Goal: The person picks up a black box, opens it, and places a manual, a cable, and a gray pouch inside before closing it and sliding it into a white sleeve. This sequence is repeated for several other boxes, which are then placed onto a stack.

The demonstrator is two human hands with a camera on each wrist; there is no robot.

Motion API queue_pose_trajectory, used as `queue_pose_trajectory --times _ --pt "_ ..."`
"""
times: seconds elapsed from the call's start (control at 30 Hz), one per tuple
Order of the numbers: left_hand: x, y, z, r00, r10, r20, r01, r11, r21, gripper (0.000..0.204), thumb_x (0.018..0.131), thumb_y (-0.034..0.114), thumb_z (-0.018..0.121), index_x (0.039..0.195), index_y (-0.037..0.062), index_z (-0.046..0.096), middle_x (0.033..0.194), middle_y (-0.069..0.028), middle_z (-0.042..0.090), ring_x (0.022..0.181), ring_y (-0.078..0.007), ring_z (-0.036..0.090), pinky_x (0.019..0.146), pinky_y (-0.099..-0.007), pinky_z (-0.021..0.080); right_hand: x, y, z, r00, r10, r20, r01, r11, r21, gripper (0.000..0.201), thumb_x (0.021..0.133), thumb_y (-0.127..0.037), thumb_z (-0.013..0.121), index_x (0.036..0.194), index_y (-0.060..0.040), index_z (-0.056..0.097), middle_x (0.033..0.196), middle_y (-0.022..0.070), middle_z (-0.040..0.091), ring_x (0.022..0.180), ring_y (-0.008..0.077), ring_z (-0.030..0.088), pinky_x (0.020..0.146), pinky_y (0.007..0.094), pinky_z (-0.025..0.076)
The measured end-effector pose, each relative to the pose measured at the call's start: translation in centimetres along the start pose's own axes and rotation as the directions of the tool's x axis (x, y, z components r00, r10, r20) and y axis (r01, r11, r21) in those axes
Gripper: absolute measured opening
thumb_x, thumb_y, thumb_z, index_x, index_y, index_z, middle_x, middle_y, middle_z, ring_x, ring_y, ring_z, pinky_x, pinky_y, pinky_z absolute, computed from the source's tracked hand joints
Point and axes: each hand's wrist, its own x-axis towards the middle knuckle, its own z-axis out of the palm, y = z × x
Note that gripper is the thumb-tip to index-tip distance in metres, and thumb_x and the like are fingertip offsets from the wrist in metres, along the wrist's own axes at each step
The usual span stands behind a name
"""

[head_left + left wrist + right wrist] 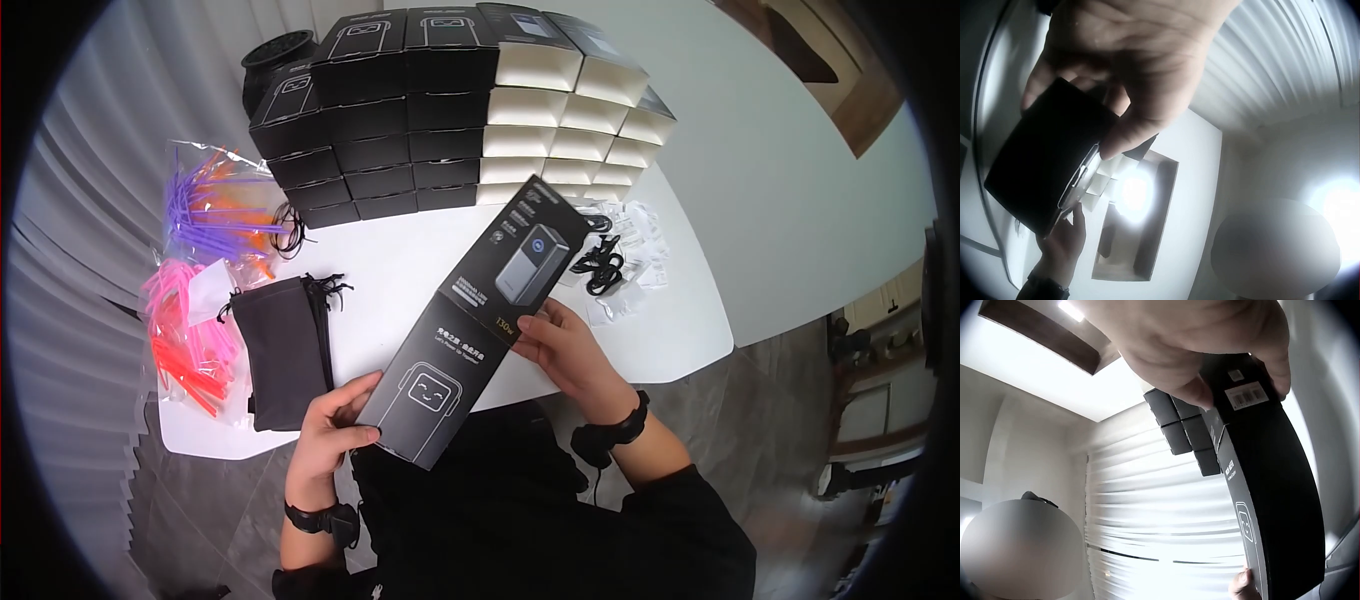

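A long black power bank box is held tilted between both hands above the front edge of the table. Its upper part carries a picture of a power bank and "130W"; below a cross seam is a line-drawn smiling face. My left hand grips the lower left end, thumb on the printed face, fingers beneath. Near the seam, the right hand holds the right edge with its thumb on top. Seen from the right wrist, the box's dark side has a barcode label close to the fingers.
Stacked black boxes stand at the back, with white open-ended ones on the right. Black drawstring pouches lie left, beside bags of purple and orange strips and pink ones. Black cables and small clear packets lie right.
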Motion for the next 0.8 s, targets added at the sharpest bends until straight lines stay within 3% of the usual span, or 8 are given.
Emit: queue_pose_trajectory --times 0.07,0.2,0.3,0.4,0.5,0.53,0.63,0.8 --pt "0.1 0.1 -0.3 1.000 -0.005 0.003 0.005 1.000 -0.019 0.073 0.070 -0.018 0.067 0.141 -0.0092 0.051 0.138 -0.0210 0.059 0.130 -0.0254 0.056 0.111 -0.0325 0.040 0.3 0.3 -0.3 0.995 0.081 0.063 -0.082 0.997 0.015 0.057 0.095 -0.009 0.065 0.143 0.0054 0.038 0.120 0.0120 0.064 0.107 0.0182 0.066 0.094 0.0304 0.055" --pt "0.0 0.3 -0.6 0.999 -0.032 0.029 0.033 0.999 -0.028 0.075 0.071 -0.018 0.067 0.143 -0.0080 0.048 0.140 -0.0198 0.058 0.131 -0.0247 0.055 0.108 -0.0320 0.042 0.3 0.3 0.3 0.990 0.102 0.097 -0.097 0.994 -0.060 0.061 0.095 -0.010 0.065 0.146 0.0043 0.036 0.120 0.0117 0.064 0.109 0.0188 0.065 0.096 0.0322 0.054" --pt "0.3 -0.1 -0.2 0.999 -0.003 0.038 0.002 1.000 0.013 0.082 0.074 -0.017 0.067 0.150 -0.0047 0.039 0.149 -0.0191 0.050 0.136 -0.0236 0.050 0.107 -0.0317 0.043 0.3 0.7 0.8 0.983 0.129 0.131 -0.110 0.983 -0.146 0.063 0.094 -0.012 0.067 0.147 0.0042 0.036 0.122 0.0126 0.063 0.112 0.0201 0.063 0.097 0.0335 0.054" --pt "0.7 -0.7 1.2 1.000 -0.015 0.001 0.016 0.997 -0.079 0.094 0.074 -0.019 0.068 0.157 -0.0011 0.026 0.155 -0.0178 0.041 0.140 -0.0243 0.045 0.107 -0.0320 0.043 0.5 1.3 1.6 0.969 0.175 0.173 -0.134 0.965 -0.225 0.067 0.093 -0.015 0.068 0.148 0.0050 0.035 0.123 0.0141 0.061 0.115 0.0209 0.062 0.097 0.0340 0.054" --pt "1.4 -1.2 2.7 0.996 0.091 0.008 -0.092 0.991 0.093 0.103 0.072 -0.020 0.070 0.159 0.0007 0.018 0.156 -0.0183 0.040 0.140 -0.0251 0.044 0.109 -0.0321 0.041 0.2 1.1 3.1 0.944 0.252 0.214 -0.199 0.950 -0.240 0.069 0.093 -0.017 0.069 0.148 0.0061 0.035 0.124 0.0155 0.060 0.114 0.0203 0.061 0.095 0.0337 0.054" --pt "1.6 -1.3 2.9 0.992 0.129 0.004 -0.122 0.929 0.349 0.109 0.071 -0.019 0.073 0.160 0.0020 0.014 0.157 -0.0186 0.038 0.141 -0.0251 0.044 0.110 -0.0321 0.039 0.3 1.3 3.4 0.937 0.272 0.219 -0.227 0.951 -0.212 0.069 0.092 -0.018 0.069 0.147 0.0064 0.035 0.124 0.0158 0.060 0.113 0.0199 0.062 0.094 0.0333 0.054" --pt "1.7 -0.6 4.6 0.997 0.075 -0.033 -0.052 0.893 0.446 0.110 0.072 -0.014 0.076 0.161 0.0028 0.014 0.159 -0.0192 0.035 0.141 -0.0244 0.043 0.111 -0.0327 0.038 0.4 1.7 3.6 0.933 0.271 0.235 -0.226 0.953 -0.202 0.068 0.092 -0.019 0.068 0.146 0.0069 0.036 0.123 0.0163 0.060 0.109 0.0190 0.063 0.092 0.0323 0.054" --pt "2.2 -3.0 4.2 0.961 0.257 -0.105 -0.146 0.790 0.596 0.106 0.071 -0.010 0.080 0.158 0.0010 0.022 0.151 -0.0174 0.045 0.136 -0.0243 0.048 0.112 -0.0353 0.039 0.3 1.8 3.5 0.926 0.280 0.251 -0.195 0.928 -0.316 0.064 0.093 -0.018 0.067 0.144 0.0068 0.039 0.121 0.0157 0.060 0.106 0.0183 0.063 0.091 0.0308 0.055"
